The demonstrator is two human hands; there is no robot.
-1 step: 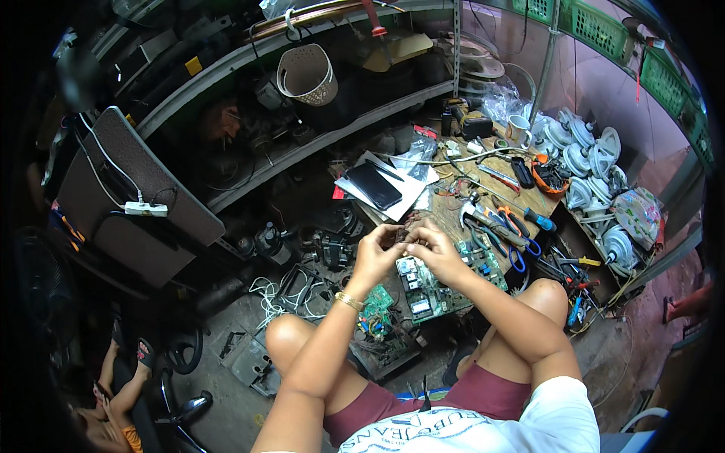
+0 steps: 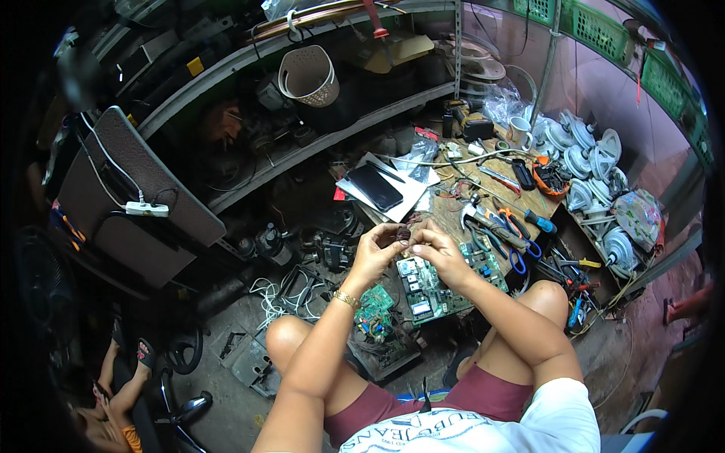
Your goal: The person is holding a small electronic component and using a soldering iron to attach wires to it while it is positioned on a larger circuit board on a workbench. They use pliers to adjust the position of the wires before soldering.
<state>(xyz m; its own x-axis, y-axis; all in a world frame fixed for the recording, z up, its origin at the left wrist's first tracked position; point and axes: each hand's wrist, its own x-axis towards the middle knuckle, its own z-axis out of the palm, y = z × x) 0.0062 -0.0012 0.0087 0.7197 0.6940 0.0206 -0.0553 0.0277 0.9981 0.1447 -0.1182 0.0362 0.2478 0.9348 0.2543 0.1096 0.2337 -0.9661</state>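
A small dark reddish-brown part with a ridged, coil-like look (image 2: 404, 234) is pinched in my left hand (image 2: 376, 251), between thumb and fingers. My right hand (image 2: 436, 245) is closed beside it, thumb and fingertips together at the part's right side; whatever they grip is too small to make out. Just below my hands lies a green circuit board (image 2: 442, 291) crowded with components, at the near edge of the wooden bench (image 2: 451, 215). A second, smaller green board (image 2: 377, 306) sits lower, left of it.
Pliers (image 2: 516, 257), a hammer (image 2: 470, 210) and a blue-handled screwdriver (image 2: 540, 221) lie right of my hands. Beyond are a phone (image 2: 375, 189) on papers and a mug (image 2: 519, 132). White plastic parts (image 2: 596, 155) pile at right. Another person's legs (image 2: 132, 377) show lower left.
My fingers have shifted a little and the coil-like part shows more clearly between my hands. My right hand sits slightly farther from it. The rest looks the same.
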